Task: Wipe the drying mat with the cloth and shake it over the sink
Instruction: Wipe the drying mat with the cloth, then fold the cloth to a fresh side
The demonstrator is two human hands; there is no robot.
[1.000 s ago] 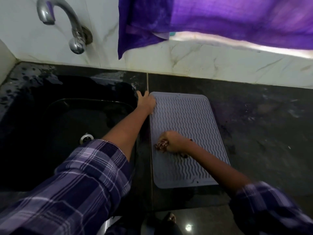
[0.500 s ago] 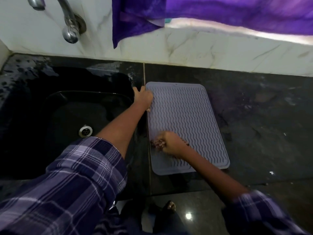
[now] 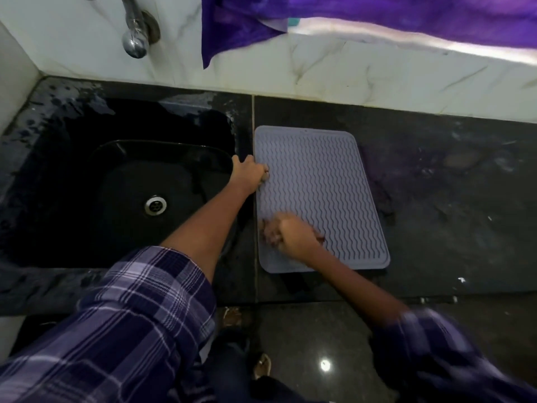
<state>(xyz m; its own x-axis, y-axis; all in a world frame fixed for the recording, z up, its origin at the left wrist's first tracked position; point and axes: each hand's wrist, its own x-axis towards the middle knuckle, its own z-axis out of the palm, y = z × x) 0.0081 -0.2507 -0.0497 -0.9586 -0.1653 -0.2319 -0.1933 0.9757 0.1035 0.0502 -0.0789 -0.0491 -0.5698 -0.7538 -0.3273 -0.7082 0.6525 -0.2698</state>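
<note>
A grey ribbed drying mat (image 3: 322, 181) lies flat on the dark counter, just right of the black sink (image 3: 122, 199). My left hand (image 3: 249, 174) presses on the mat's left edge near the middle, fingers curled over the rim. My right hand (image 3: 293, 232) is fisted around a small dark reddish cloth (image 3: 268, 232), which pokes out to the left of the fist on the mat's near left part. The right hand is blurred.
A chrome tap (image 3: 135, 39) juts from the marble wall above the sink. A purple cloth (image 3: 348, 16) hangs along the wall top. The dark stone counter (image 3: 450, 213) stretches right of the mat, wet around the sink. The drain (image 3: 156, 205) sits mid-basin.
My left hand slid from the mat's far left corner down to the middle of its left edge. The right hand keeps rubbing the cloth on the near left part.
</note>
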